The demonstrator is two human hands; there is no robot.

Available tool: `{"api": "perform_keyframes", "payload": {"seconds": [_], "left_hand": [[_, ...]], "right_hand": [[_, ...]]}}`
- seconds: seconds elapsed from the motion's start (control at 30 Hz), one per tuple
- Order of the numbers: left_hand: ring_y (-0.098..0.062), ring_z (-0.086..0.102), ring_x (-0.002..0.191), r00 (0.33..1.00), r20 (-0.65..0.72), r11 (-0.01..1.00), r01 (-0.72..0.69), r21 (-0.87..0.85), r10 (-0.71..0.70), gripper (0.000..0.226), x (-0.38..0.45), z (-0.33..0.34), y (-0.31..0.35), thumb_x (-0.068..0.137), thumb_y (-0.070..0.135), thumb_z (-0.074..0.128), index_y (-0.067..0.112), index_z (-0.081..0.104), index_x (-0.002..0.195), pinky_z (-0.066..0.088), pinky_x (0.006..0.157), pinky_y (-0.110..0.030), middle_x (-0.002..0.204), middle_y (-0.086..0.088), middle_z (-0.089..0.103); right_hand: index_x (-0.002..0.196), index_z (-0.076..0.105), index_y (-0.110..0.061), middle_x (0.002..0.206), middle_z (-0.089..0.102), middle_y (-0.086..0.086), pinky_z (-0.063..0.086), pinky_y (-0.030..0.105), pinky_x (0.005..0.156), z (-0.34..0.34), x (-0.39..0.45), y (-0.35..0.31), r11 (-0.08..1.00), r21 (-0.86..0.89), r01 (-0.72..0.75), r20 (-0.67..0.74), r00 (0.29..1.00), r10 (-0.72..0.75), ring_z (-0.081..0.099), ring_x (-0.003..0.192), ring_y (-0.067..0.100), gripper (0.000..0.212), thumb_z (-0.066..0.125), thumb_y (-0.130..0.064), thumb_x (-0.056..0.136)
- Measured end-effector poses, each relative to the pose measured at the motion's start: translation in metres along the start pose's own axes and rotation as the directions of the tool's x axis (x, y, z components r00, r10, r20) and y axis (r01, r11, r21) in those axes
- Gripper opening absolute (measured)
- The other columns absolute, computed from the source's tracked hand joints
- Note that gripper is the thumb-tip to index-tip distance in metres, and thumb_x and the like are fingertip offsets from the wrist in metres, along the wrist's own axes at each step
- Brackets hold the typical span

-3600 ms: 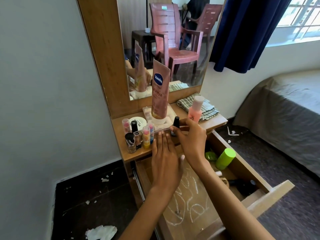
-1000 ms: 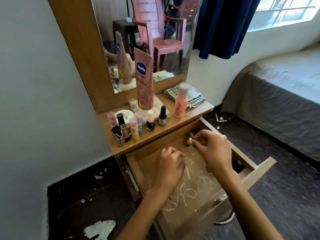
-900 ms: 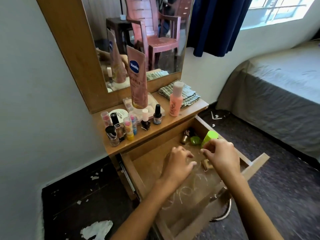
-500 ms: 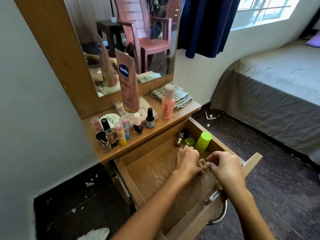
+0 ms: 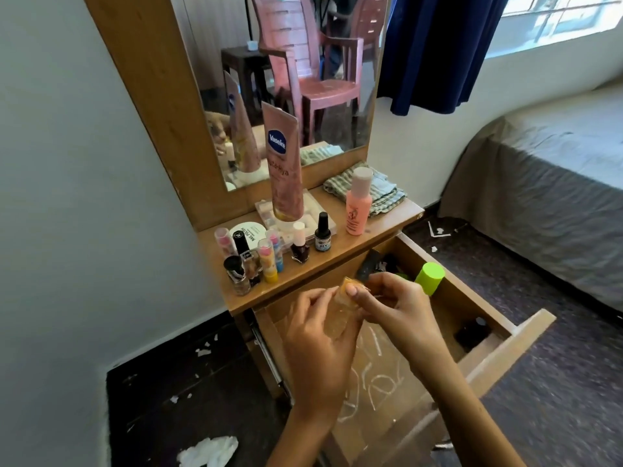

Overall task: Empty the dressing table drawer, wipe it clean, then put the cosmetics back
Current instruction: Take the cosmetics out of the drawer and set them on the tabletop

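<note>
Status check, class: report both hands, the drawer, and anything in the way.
Left hand and right hand both grip one small amber item. Wooden drawer open, lime-capped bottle inside. Nothing blocking.

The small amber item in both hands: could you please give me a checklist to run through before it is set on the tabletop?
1. Held securely: ok, left hand and right hand both pinch the small amber item.
2. What it is and whether it is closed: cannot tell, fingers cover it.
3. Free spot on the tabletop: ok, bare wood right of the black-capped bottle.
4. Drawer emptied: not ok, the green-capped bottle remains inside.
5. Cloth at hand: ok, folded on the tabletop.
</note>
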State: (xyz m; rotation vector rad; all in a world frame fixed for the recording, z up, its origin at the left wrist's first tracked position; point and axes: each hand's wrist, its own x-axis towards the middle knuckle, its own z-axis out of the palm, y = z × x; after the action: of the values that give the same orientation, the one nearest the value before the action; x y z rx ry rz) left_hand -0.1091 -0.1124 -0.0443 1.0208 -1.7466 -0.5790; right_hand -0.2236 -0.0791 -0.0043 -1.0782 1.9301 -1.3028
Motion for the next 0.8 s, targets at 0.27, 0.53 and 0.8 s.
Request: {"api": "perform_keyframes", "payload": {"seconds": [0.27, 0.53, 0.8], "left_hand": [[-0.016, 0.049, 0.123, 0.999, -0.047, 0.991, -0.010, 0.130, 0.016, 0.051, -0.002, -0.011, -0.013, 0.088, 0.039, 0.058, 0.011, 0.054, 0.130, 0.042, 0.100, -0.036, 0.131, -0.003, 0.056], [-0.018, 0.051, 0.124, 0.974, 0.125, 0.919, -0.221, 0.327, 0.190, 0.038, -0.001, -0.017, -0.028, 0.090, 0.024, 0.057, 0.007, 0.060, 0.124, 0.038, 0.105, -0.037, 0.126, -0.007, 0.061], [-0.020, 0.048, 0.128, 0.970, 0.192, 0.909, -0.208, 0.360, 0.146, 0.042, 0.002, -0.012, -0.032, 0.086, 0.017, 0.067, 0.006, 0.058, 0.126, 0.038, 0.106, -0.046, 0.130, -0.010, 0.058]], "right_hand": [[0.094, 0.068, -0.024, 0.086, 0.067, -0.012, 0.054, 0.015, 0.067, 0.039, 0.038, -0.028, 0.959, -0.120, 0.256, -0.087, 0.960, -0.267, 0.064, 0.077, 0.001, 0.028, 0.082, -0.030, 0.070], [0.094, 0.069, -0.028, 0.086, 0.070, -0.011, 0.056, 0.038, 0.070, 0.067, 0.046, -0.022, 0.928, -0.251, 0.275, -0.175, 0.930, -0.323, 0.066, 0.074, 0.006, 0.032, 0.084, -0.036, 0.066], [0.078, 0.060, -0.020, 0.082, 0.063, -0.009, 0.054, 0.038, 0.067, 0.071, 0.050, -0.025, 0.901, -0.277, 0.333, -0.183, 0.902, -0.390, 0.061, 0.074, 0.010, 0.029, 0.084, -0.033, 0.067]]}}
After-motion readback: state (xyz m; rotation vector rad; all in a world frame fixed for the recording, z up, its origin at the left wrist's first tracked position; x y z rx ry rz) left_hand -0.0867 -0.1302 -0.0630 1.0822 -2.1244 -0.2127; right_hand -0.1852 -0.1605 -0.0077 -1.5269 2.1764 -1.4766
